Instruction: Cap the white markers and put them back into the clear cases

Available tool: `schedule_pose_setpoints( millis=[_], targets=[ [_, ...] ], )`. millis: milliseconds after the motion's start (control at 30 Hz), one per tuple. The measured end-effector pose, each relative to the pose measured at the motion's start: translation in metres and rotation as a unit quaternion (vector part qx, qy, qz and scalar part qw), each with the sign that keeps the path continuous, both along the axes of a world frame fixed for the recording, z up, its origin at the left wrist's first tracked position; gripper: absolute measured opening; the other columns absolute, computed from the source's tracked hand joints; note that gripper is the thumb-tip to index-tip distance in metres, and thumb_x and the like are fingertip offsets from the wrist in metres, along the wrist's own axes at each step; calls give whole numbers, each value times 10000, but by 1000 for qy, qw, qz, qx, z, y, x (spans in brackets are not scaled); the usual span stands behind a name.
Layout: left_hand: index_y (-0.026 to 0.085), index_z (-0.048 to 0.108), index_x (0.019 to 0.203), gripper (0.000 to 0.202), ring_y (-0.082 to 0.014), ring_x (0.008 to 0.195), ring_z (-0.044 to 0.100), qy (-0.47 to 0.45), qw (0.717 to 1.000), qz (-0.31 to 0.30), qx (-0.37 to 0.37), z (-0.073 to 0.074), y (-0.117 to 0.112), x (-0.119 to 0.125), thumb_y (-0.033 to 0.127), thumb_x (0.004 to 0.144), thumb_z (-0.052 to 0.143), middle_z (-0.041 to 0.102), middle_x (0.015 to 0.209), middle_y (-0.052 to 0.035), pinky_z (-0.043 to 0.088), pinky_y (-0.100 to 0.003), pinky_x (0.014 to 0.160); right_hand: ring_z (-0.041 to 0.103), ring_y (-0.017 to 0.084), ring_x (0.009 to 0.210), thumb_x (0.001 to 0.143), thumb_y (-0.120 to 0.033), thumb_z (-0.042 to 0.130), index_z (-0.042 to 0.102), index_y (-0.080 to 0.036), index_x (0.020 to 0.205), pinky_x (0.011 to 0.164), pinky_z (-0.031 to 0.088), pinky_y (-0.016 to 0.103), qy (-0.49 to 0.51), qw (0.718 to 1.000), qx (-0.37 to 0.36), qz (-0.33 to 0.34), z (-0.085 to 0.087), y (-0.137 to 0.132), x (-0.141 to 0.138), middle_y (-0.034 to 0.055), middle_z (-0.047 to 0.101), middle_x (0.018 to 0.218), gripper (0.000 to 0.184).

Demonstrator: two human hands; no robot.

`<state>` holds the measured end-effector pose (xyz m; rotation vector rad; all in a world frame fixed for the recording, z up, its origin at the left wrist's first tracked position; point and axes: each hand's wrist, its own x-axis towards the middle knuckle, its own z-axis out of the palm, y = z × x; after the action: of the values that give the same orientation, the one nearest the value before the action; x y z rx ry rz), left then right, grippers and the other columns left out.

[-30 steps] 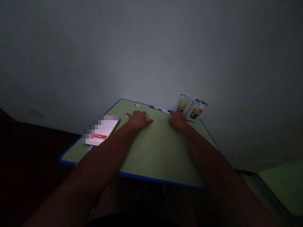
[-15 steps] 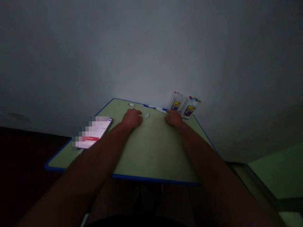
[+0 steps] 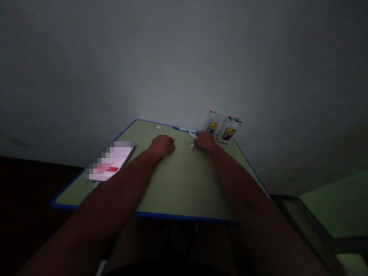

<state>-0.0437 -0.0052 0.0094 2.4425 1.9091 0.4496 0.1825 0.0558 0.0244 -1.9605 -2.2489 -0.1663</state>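
My right hand (image 3: 204, 140) rests near the far edge of the table, its fingers closed on one end of a slim white marker (image 3: 191, 135). A small white cap-like piece (image 3: 192, 146) lies on the tabletop just below those fingertips. To the left, my left hand (image 3: 162, 145) lies on the table with its fingers curled under. Anything inside that hand is hidden. Along the back edge lies a white pen with a blue end (image 3: 184, 129). Another small white piece with a dark end (image 3: 158, 127) lies beyond my left hand.
Two clear cases of coloured markers (image 3: 212, 123) (image 3: 229, 130) stand at the back right, close to the wall (image 3: 184, 69). A lit phone or tablet (image 3: 113, 163), partly blurred, lies at the left. The pale tabletop (image 3: 181, 184) has a blue rim.
My right hand has moved slightly left, and the white marker in it is more tilted. The small white piece has shifted right and turned, away from my left hand, whose fingers are more curled.
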Motion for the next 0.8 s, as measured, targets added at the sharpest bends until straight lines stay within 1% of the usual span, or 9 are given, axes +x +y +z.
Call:
schedule_pose_setpoints(
  millis=[167,333,400,467,533,633,700,733,800],
  targets=[
    [212,692,1211,480,-314,1159,593,-10,1000,-1,1,-1,0,4,419,822,501,668,1252,-124,462,-424,972,670,273,992,870,-249,523,706,-139,1087,831,525,344,-2,1000,8,-25,-9,-11,-12,179,692,1095,305],
    [220,681,1229,489,-307,1191,572,-22,1000,3,-8,3,-5,6,431,817,524,660,1271,-110,434,-421,1009,678,287,981,863,-198,497,712,-123,1062,822,533,366,20,999,-7,-40,-9,-14,-17,191,696,1084,303],
    [236,638,1292,525,-289,1239,539,-41,999,-22,7,4,-8,7,433,815,543,624,1334,-89,403,-415,1048,677,291,989,850,-192,512,719,-120,1043,832,529,375,33,998,-20,-44,-7,-12,-16,189,701,1081,292],
    [274,587,1352,546,-269,1299,488,-52,995,-77,22,3,-9,10,390,820,552,560,1419,-61,370,-419,1083,672,284,1000,826,-187,544,727,-126,1015,852,519,369,61,997,-28,-39,-4,-10,-13,180,706,1078,270],
    [312,579,1356,528,-246,1336,453,-50,989,-139,26,0,-9,14,322,830,538,520,1461,-31,345,-421,1103,675,254,974,797,-174,573,737,-136,958,841,511,325,137,989,-36,-35,0,-11,-10,155,719,1039,232],
    [288,660,1254,434,-229,1288,500,-45,981,-189,28,-4,-6,19,294,849,503,582,1395,-35,357,-396,1092,673,190,786,765,-178,590,725,-128,850,657,498,246,329,940,-80,-40,8,-20,-3,110,726,892,167],
    [261,712,1151,369,-231,1206,559,-42,981,-189,24,-4,-4,22,327,865,487,664,1269,-54,394,-377,1051,623,141,631,761,-209,586,697,-130,811,520,442,216,404,908,-110,-32,12,-30,3,80,715,818,145],
    [250,727,1105,353,-234,1160,582,-40,983,-180,23,-4,-3,23,353,874,481,695,1197,-63,413,-370,1025,592,119,580,760,-216,582,680,-134,801,477,410,206,446,886,-127,-24,14,-35,6,66,711,800,134],
    [232,741,1039,357,-239,1074,611,-36,987,-156,23,-2,-3,24,406,884,472,724,1073,-77,442,-362,974,545,91,525,751,-216,586,641,-141,785,432,363,195,543,824,-160,-15,16,-44,12,46,702,768,100]
  ],
)
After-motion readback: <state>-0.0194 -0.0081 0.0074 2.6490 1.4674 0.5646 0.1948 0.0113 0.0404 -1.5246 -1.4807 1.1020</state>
